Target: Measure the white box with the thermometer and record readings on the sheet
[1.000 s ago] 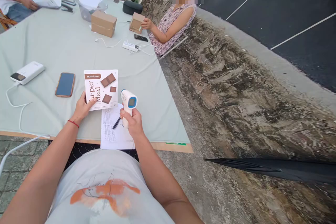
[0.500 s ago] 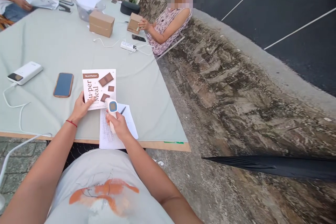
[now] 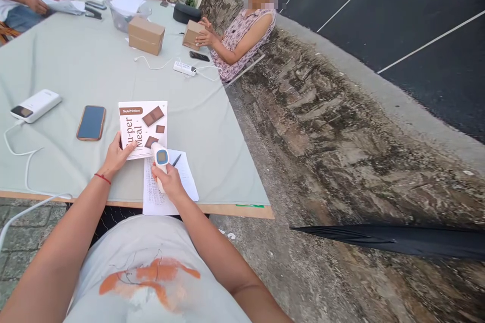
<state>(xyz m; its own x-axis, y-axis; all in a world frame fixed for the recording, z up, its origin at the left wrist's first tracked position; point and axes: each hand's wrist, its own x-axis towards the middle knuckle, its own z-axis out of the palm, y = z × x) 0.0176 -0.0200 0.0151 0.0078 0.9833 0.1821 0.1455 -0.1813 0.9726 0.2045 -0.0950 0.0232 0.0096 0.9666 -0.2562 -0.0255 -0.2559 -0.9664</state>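
My left hand grips the lower left corner of a white box with brown chocolate pictures and the word NutriMotion, its thumb on the front face. In my right hand is a white handheld infrared thermometer, its blue-framed display facing me. The thermometer's head overlaps the lower right corner of the box; whether they touch I cannot tell. Below both hands lie printed sheets of paper, partly covered by my right hand, with a dark pen on top.
Left of the box lie a phone and a white power bank with a cable. Farther back stand a cardboard box and a plastic tub. A person at right handles a smaller carton; two others sit at the far end.
My hands, the box and the thermometer stay almost still. The person at right has brought a second hand to the small carton. At far left, the person's papers have been lowered.
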